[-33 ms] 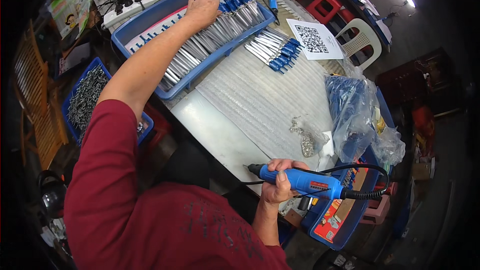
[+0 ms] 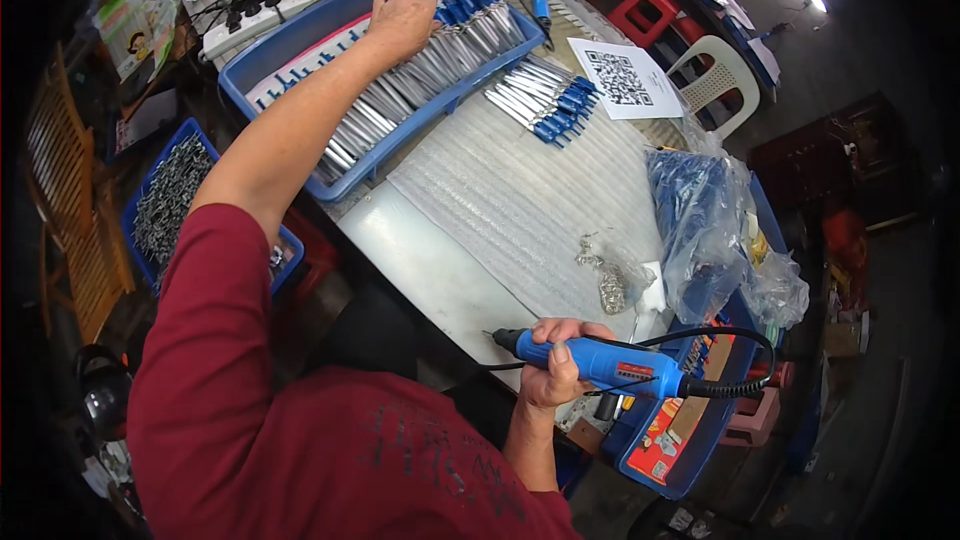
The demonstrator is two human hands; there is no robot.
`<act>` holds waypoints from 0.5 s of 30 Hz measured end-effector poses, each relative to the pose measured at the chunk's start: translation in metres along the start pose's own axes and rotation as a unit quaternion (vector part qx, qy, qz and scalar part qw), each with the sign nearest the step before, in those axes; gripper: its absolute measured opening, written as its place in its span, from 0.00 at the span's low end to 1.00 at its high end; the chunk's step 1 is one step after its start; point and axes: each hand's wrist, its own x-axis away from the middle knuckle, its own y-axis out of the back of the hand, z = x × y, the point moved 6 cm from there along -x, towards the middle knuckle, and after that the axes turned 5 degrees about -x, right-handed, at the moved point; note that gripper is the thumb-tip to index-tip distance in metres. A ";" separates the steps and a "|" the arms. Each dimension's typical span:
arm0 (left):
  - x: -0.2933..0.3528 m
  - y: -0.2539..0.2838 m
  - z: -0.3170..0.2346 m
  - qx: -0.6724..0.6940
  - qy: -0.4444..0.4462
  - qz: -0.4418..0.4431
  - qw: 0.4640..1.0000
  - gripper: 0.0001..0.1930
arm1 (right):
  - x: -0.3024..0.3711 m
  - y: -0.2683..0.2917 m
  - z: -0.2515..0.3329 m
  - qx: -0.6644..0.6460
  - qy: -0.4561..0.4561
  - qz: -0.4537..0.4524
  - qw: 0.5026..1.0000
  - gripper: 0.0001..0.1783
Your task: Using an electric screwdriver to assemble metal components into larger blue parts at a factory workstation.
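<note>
One blue electric screwdriver (image 2: 622, 364) sits in my right hand (image 2: 556, 378), fingers and thumb clamped round its body, slim bit pointing left by the near edge of the tabletop (image 2: 405, 265), black cord looping off the rear. My left hand (image 2: 403, 22) is inside a long blue tray (image 2: 350, 183), over silver rods (image 2: 400, 95) with blue ends; fingertips hidden, can't tell whether they're together or pinching a rod. Smaller loose batch of blue-ended rods (image 2: 525, 97) lies just outside the tray, on white foam sheet (image 2: 480, 210). Small clear bag of metal bits (image 2: 612, 292) on the foam, near my right hand. Farther right: big clear plastic bag (image 2: 695, 230), blue bin (image 2: 693, 472). Past the loose batch: white printed sheet (image 2: 622, 78), then white plastic chair (image 2: 717, 90). Left of tray: white power strip (image 2: 257, 22). Beside my left arm: small dark metal parts (image 2: 170, 202) in blue crate (image 2: 293, 258).
</note>
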 end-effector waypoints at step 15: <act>0.029 -0.039 -0.144 0.168 -0.207 0.122 0.956 0.07 | -0.002 0.005 -0.005 -0.023 -0.020 -0.006 1.000 0.23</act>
